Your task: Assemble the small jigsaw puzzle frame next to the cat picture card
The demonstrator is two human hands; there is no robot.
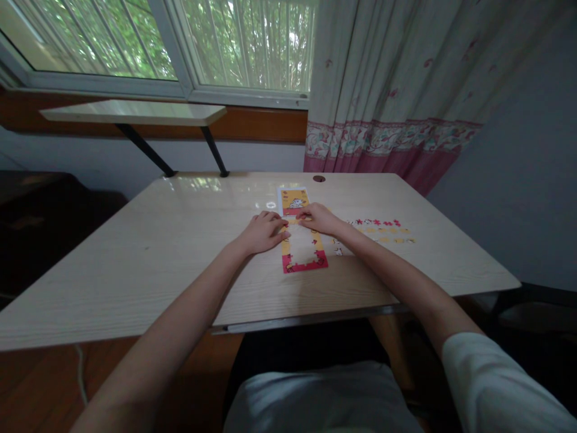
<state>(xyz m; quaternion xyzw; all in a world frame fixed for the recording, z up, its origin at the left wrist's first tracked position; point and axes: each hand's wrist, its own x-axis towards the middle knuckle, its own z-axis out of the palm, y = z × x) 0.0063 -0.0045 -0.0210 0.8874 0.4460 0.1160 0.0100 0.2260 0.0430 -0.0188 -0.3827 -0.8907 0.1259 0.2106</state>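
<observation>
A partly filled jigsaw puzzle (305,264), yellow above and red below, lies on the table with its border in place and a pale bare middle. My left hand (265,233) rests at its upper left edge, thumb and fingers apart, fingertips touching the border. Over the upper edge is my right hand (318,218), thumb and fingers pinched together; whatever sits between them is too small to make out. Just beyond both hands lies a picture card (294,198) with a white cartoon figure on yellow and red.
Loose jigsaw pieces (383,231) lie in several rows at the right, partly behind my right forearm. A raised white shelf (135,112) on black legs stands at the table's back left. A round cable hole (319,178) is near the back edge, below the curtain (369,90).
</observation>
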